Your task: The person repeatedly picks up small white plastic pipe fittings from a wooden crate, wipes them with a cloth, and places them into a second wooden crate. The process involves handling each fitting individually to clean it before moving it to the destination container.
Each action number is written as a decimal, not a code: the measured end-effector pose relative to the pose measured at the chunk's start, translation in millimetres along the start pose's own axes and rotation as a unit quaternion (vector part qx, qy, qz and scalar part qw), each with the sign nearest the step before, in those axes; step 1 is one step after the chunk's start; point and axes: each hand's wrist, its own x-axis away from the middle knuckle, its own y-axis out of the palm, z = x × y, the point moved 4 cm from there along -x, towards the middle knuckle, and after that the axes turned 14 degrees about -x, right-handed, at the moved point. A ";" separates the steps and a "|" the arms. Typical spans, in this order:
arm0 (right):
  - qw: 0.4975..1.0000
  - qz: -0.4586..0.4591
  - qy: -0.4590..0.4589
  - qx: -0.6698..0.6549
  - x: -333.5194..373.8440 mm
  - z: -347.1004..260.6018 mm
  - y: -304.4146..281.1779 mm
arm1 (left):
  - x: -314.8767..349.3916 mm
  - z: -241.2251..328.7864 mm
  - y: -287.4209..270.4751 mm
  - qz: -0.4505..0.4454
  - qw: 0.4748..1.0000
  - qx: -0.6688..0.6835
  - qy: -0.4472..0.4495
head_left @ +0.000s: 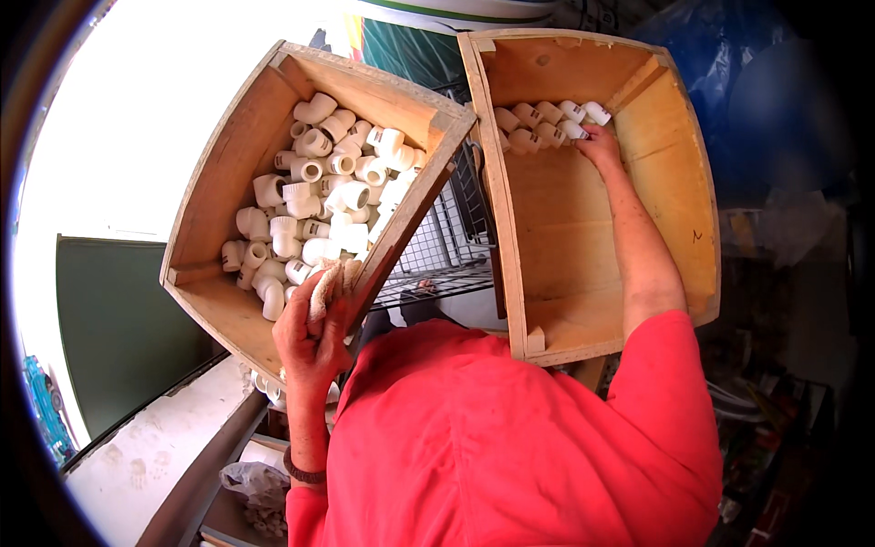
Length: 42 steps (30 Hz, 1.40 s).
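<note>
Far L we've got a dark green panel and, lower down, a clear plastic bag by some small bits we can't ID. Next, the L crate, wooden, set at an angle, w/ a loose heap of white elbow fittings, openings facing all ways, none in order.

Our L hand is at that crate's near R corner, fingers closed on a beige rag, just beside the heap; can't tell if any fitting is under the cloth.

Btwn the crates, a wire rack shows below. Then the R crate, also wood, w/ two neat rows of elbows across its far end, side by side & angled alike. Our R hand reaches in there, fingertips on the last elbow of the nearer row; can't tell whether they grip it or merely touch. Hands are well apart, one per crate.

Progress, our guess: early days. Far row looks abt full, reaching close to the R wall; nearer row prob. one short. Most of the R crate's floor is bare, & the L heap is big, so we'd say the bulk is left.
</note>
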 end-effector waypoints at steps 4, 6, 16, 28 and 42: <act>0.995 -0.003 0.007 -0.096 -1.1 1.8 6.5 | 1.9 -4.4 -0.7 -0.009 1.000 -0.002 -0.003; 0.996 -0.022 0.008 -0.089 -2.8 4.0 7.4 | 2.5 -6.5 0.2 -0.014 1.000 0.013 -0.012; 0.990 0.008 0.113 -0.088 7.7 1.3 -9.1 | 2.7 -1.6 -2.2 -0.016 0.999 0.048 -0.019; 0.999 0.018 -0.033 -0.030 19.7 -85.7 -56.3 | -5.4 11.6 -12.7 -0.045 0.994 0.062 0.079; 0.840 -0.444 -0.303 0.075 299.9 -353.4 247.7 | 14.1 8.6 -35.2 -0.117 0.970 0.122 0.175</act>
